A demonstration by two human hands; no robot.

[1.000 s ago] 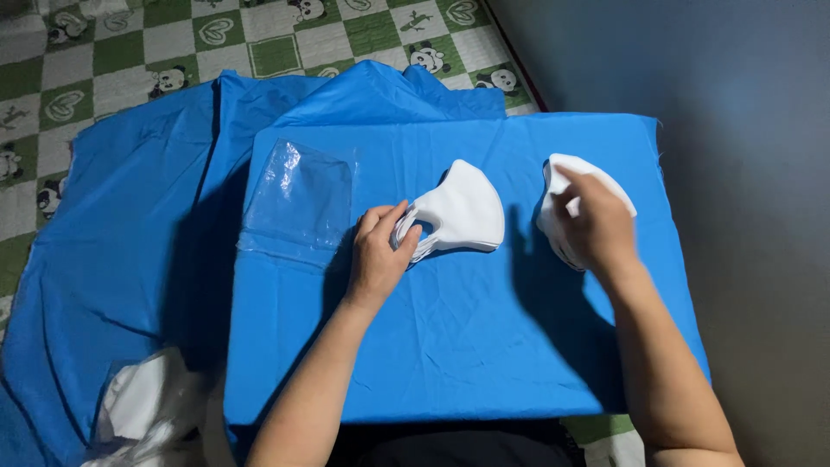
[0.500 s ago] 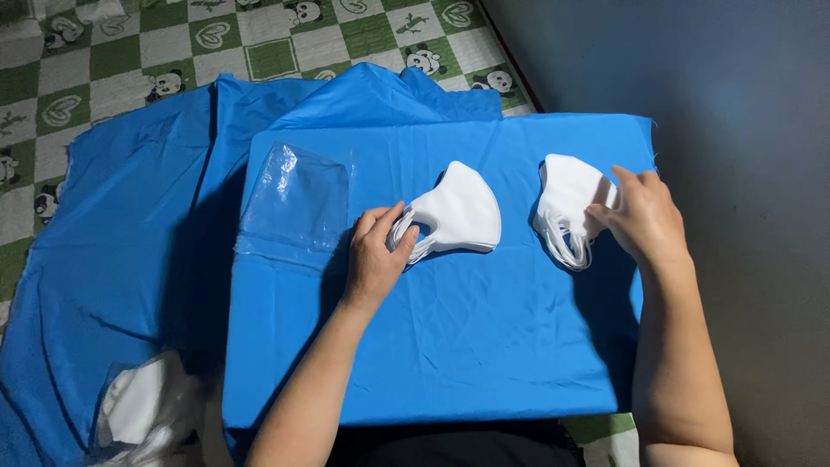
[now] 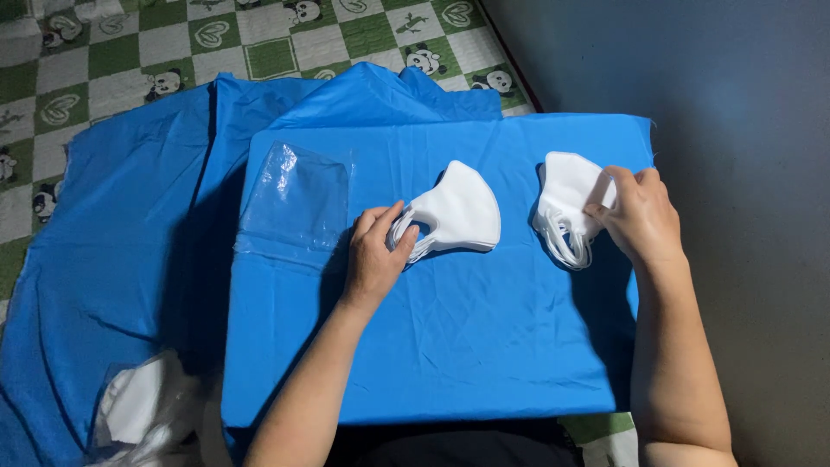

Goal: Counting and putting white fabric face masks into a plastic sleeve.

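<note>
A white folded face mask (image 3: 458, 212) lies in the middle of a blue-covered board (image 3: 450, 346). My left hand (image 3: 376, 255) pinches its ear loops at the mask's left end. A stack of white masks (image 3: 566, 203) lies at the right of the board, loops pointing toward me. My right hand (image 3: 635, 216) grips the right edge of that stack. A clear plastic bag (image 3: 294, 199) lies flat on the board, left of my left hand.
Blue cloth (image 3: 130, 242) spreads over the floor to the left. A green and white patterned mat (image 3: 173, 43) shows at the top. A plastic bag with white items (image 3: 138, 406) lies at the bottom left. A dark wall (image 3: 743, 173) runs along the right.
My right hand has slid from on top of the right stack to its right edge, uncovering the masks. The left hand and middle mask have stayed put.
</note>
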